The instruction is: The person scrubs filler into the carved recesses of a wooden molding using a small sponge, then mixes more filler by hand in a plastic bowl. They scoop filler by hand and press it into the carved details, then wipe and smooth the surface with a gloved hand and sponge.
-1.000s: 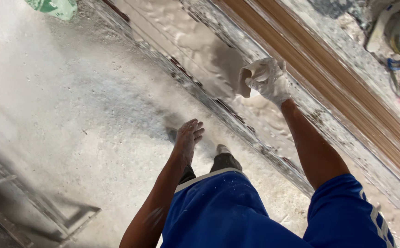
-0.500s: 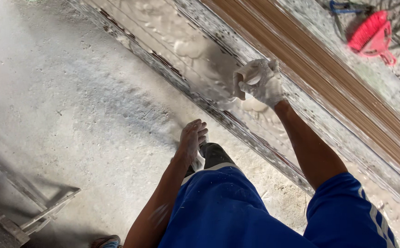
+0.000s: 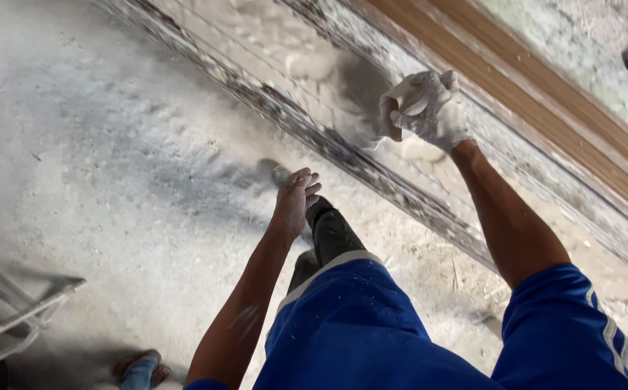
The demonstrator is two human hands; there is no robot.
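Head: R hand [image 3: 429, 108] w/ maybe sanding pad [image 3: 400, 101].

Right hand [image 3: 429, 108] gloved, clenched; left hand [image 3: 296, 198] hanging loose.

No boxes, bags, labels, signs or screens are showing here.
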